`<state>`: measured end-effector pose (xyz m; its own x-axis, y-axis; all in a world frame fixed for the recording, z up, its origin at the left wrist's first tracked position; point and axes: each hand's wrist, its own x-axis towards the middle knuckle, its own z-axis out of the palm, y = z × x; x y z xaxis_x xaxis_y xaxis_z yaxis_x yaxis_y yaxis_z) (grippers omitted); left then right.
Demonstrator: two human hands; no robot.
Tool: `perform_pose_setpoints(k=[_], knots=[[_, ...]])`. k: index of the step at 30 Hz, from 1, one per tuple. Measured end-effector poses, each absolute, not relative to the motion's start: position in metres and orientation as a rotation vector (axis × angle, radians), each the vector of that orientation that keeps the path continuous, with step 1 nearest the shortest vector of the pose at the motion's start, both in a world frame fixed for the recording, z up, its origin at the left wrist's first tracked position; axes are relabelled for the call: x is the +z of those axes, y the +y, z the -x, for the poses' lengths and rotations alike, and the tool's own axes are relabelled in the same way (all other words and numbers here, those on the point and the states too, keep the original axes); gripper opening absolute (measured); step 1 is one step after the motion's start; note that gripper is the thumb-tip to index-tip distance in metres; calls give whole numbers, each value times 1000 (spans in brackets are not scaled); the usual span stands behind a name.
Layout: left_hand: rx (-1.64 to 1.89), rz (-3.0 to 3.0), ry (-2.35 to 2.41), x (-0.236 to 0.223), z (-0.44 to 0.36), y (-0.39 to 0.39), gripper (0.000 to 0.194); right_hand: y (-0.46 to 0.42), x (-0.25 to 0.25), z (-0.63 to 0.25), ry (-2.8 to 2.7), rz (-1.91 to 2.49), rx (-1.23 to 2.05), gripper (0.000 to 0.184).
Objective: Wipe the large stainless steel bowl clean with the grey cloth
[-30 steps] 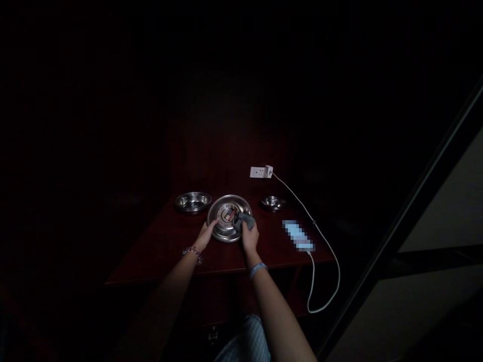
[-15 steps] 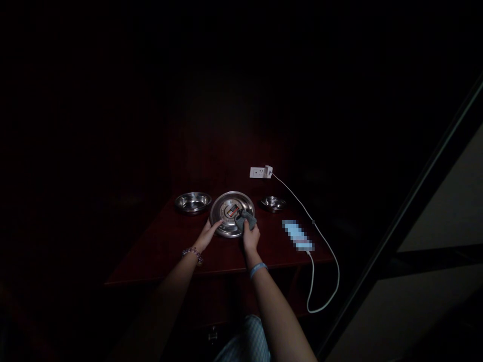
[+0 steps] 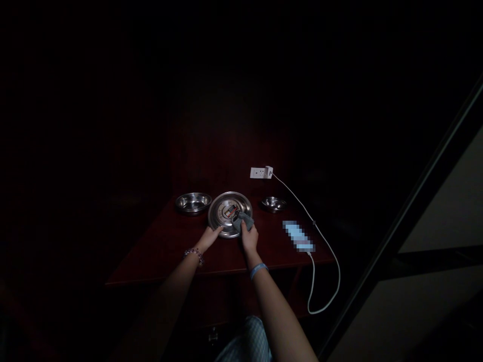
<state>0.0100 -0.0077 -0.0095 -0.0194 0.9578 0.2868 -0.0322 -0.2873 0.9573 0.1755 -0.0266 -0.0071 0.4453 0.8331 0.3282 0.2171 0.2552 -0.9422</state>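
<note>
A round stainless steel plate point(image 3: 217, 206) is tilted up toward me over the table, with a printed label point(image 3: 231, 210) at its centre. My left hand point(image 3: 209, 239) grips its lower left rim, thumb on the near face and the other fingers hidden behind. In my right hand point(image 3: 249, 237) is a bunched grey cloth point(image 3: 243, 220), pressed against the plate's lower right part beside the label. A beaded bracelet circles my left wrist; a blue band is on the right one.
Steel dishes point(image 3: 193, 202) stand at the back left of the dark red table point(image 3: 162, 251), and a smaller steel bowl point(image 3: 273, 203) at the back right. A white cable point(image 3: 327, 241) runs from a wall socket point(image 3: 258, 173) to a blurred-out phone point(image 3: 299, 236) on the right.
The plate has shifted and turned slightly, and its label sits at a different angle. My left hand has slid lower along the rim. The cloth stays against the plate, moving a little.
</note>
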Motion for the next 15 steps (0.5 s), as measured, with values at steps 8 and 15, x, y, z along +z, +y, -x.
perform_pose_setpoints(k=[8, 15], knots=[[1490, -1310, 1079, -12, -6, -2, 47, -26, -8, -174, -1168, 1358, 548, 46], [1503, -1242, 1116, -13, -4, -2, 43, -32, 0, -173, -1338, 1479, 577, 45]])
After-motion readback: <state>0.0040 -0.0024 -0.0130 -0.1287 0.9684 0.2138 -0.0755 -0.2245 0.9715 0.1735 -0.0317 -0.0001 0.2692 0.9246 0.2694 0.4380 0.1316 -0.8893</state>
